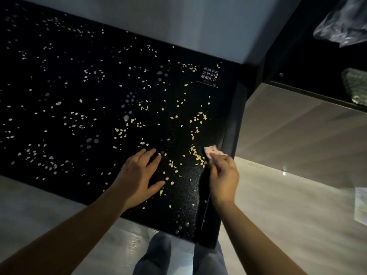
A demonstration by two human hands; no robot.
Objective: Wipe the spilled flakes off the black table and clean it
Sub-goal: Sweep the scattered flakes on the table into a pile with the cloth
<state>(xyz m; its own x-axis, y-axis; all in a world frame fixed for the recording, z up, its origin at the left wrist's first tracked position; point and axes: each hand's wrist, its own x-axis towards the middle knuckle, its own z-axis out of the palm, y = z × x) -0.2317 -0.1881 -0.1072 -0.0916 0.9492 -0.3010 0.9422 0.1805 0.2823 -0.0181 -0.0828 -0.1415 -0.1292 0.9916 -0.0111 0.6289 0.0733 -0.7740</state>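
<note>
Black bench (59,80) strewn with pale flakes (123,132) across whole top. Left hand (139,175) flat, fingers spread, pressing surface near front edge. Right hand (223,177) pinches pink cloth (211,151) at bench's right edge.

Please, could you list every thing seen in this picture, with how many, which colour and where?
table: one, black, left and middle.
flakes: many, pale yellow, scattered over the table.
cloth: one, pink, table's right edge, in the right hand.
label: one, black with white characters, table's far right corner.
plastic bag: one, clear, top right.
textured thing: one, green, right edge; unidentifiable.
floor: one, pale, below and right.
left hand: one, flat on the table, fingers spread.
right hand: one, pinches the cloth.
</note>
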